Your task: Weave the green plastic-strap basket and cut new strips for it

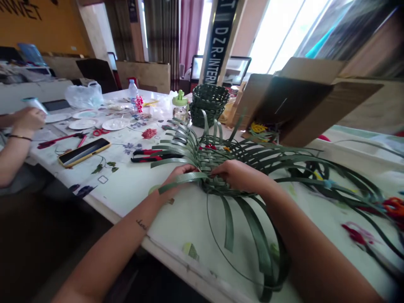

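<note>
A flat, half-woven piece of dark green plastic strips (221,162) lies on the white tablecloth (186,223), with long loose strips fanning out on all sides. My left hand (178,179) grips one loose green strip (184,179) at the near left of the weave. My right hand (235,174) pinches the woven centre with its fingertips, close to my left hand. The part of the weave beneath my fingers is hidden. Red-handled pliers (154,155) lie just beyond my left hand.
A finished green woven basket (210,105) and a green-lidded jar (180,108) stand behind the strips. A cardboard box (303,101) rises at the back right. A phone (83,152), red scissors (101,132) and white plates (82,124) lie left, near a co-worker's hand (28,122).
</note>
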Demonstrator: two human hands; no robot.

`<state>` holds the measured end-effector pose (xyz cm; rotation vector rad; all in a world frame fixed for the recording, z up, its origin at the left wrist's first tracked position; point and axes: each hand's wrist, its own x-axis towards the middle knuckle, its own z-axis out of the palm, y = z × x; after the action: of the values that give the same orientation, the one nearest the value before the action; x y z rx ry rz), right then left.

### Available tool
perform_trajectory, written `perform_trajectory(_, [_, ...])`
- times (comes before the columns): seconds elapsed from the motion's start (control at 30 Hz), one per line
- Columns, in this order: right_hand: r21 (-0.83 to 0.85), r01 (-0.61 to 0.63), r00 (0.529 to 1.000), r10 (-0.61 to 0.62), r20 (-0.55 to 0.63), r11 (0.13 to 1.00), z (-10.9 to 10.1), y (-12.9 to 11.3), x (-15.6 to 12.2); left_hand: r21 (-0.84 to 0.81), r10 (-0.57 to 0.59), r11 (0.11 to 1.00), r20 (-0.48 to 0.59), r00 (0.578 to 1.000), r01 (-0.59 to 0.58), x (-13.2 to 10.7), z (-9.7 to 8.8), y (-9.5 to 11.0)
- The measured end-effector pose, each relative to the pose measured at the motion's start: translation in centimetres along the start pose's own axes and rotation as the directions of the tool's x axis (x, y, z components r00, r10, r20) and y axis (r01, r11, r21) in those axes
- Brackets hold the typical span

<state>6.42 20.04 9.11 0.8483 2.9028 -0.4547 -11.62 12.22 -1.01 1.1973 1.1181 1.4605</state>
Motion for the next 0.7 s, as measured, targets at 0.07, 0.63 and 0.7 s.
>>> perform_trajectory(0.07, [0.012,0.008,1.0,-0.008,0.025,1.0,0.1,0.0,0.2,0.0,0.004,1.0,0.011,1.0,-0.004,0.2,-0.2,-0.3])
perform_trajectory(0.63, [0.1,0.268,0.963,-0.269,0.002,0.958,0.6,-0.4,0.1,0.029,-0.023,0.999,-0.026,0.999,0.024,-0.1,0.6,0.4])
perform_trajectory(0.7, [0.078,0.25,0.968,-0.248,-0.031,0.965,0.9,-0.6,0.3,0.044,-0.043,0.998,-0.052,0.998,0.045,0.0,0.4,0.3])
